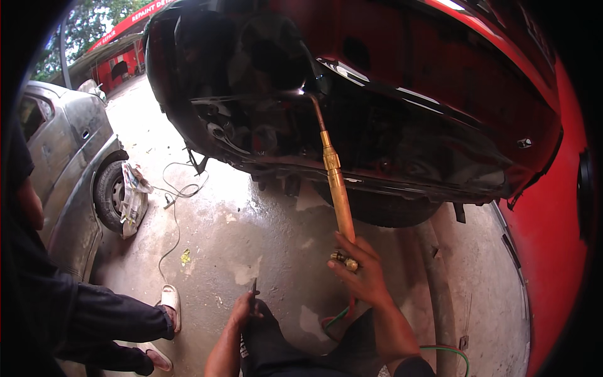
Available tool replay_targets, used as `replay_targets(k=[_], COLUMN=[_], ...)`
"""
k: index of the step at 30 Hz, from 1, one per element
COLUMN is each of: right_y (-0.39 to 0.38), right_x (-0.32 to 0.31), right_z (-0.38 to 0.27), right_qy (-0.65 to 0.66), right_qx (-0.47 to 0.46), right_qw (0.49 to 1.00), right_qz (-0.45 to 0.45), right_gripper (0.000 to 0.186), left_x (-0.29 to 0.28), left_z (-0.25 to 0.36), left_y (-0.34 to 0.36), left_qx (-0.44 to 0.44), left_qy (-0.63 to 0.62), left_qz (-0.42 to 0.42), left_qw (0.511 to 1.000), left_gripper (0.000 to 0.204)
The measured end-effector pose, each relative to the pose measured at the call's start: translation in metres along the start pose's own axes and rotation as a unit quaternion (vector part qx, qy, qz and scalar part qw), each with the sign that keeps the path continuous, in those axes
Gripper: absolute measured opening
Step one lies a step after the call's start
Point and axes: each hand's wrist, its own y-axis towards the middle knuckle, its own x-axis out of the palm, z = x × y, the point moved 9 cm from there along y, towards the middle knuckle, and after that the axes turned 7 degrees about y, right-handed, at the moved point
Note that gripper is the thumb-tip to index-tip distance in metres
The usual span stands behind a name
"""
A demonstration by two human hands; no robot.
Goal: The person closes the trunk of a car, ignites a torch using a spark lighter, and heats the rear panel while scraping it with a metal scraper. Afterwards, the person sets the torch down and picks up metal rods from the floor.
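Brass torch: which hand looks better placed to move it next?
Probably the right hand: it holds the torch, bent tip at the dark car panel. The left hand is low by the knee, holding a slim dark item.

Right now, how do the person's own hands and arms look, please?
The left hand and the right hand are bare, without gloves; no watch or bracelet shows. The left forearm and right forearm are uncovered. A dark sleeve shows beyond the right one, at the lower edge.

Stained concrete floor (213, 251), shiny in spots. Far left: strong daylight, red building (132, 58), trees (88, 26) beyond.
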Motion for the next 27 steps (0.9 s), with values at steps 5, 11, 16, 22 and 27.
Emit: replay_targets(k=[5, 11, 16, 22, 27], right_y=[0.003, -0.001, -0.008, -0.019, -0.019], right_x=[0.006, 0.006, 0.0, -0.007, -0.005], right_z=[0.001, 0.006, 0.019, 0.022, 0.023], right_qy=[0.005, 0.01, 0.037, 0.096, 0.084], right_qx=[-0.014, -0.012, -0.006, 0.054, 0.044], right_qw=[1.0, 1.0, 0.999, 0.993, 0.995], right_qz=[-0.016, -0.009, -0.002, 0.039, 0.019], right_gripper=[0.057, 0.059, 0.058, 0.058, 0.058], left_x=[0.004, 0.002, -0.001, 0.0, 0.003], left_z=[0.002, 0.002, 0.001, 0.006, 0.01], left_y=[0.0, -0.001, 0.001, -0.002, -0.001], left_qx=[0.0, -0.001, -0.007, -0.007, 0.031], left_qy=[0.011, 0.005, 0.0, 0.015, 0.023], left_qz=[0.001, 0.005, 0.006, 0.01, 0.027], left_qw=[1.0, 1.0, 1.0, 1.0, 0.999], left_gripper=[0.049, 0.049, 0.048, 0.05, 0.046])
